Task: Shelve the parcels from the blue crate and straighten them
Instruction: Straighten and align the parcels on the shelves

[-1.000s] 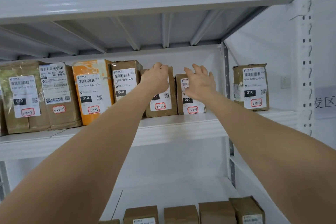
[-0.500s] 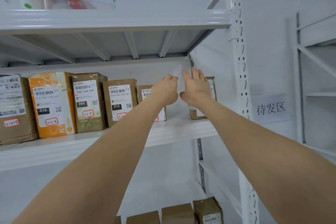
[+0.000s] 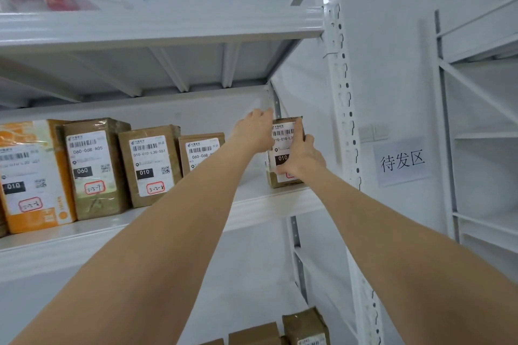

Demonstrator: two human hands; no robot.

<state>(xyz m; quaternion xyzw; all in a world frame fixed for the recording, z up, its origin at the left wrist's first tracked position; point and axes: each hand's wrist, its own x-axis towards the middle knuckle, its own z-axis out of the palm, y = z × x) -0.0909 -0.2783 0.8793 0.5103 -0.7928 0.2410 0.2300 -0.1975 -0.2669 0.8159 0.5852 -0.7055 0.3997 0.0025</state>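
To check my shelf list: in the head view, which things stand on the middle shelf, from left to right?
From the left: orange parcel → brown parcel 060-06B-A05 → brown parcel 010-010-L30-551 → smaller brown parcel → end brown parcel.

On the parcel (image 3: pixel 286 131) between the hands, the lower label is covered by the right hand (image 3: pixel 301 158); its left edge and the fingertips of the left hand (image 3: pixel 253 131) are hidden. Left of the hands, a second parcel (image 3: pixel 200 150) is half masked by the left forearm (image 3: pixel 173 227).

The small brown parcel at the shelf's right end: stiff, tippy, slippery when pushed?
Probably tippy: the parcel stands upright, taller than wide. Likely stiff; its edges look square. It may slide easily on the smooth white shelf.
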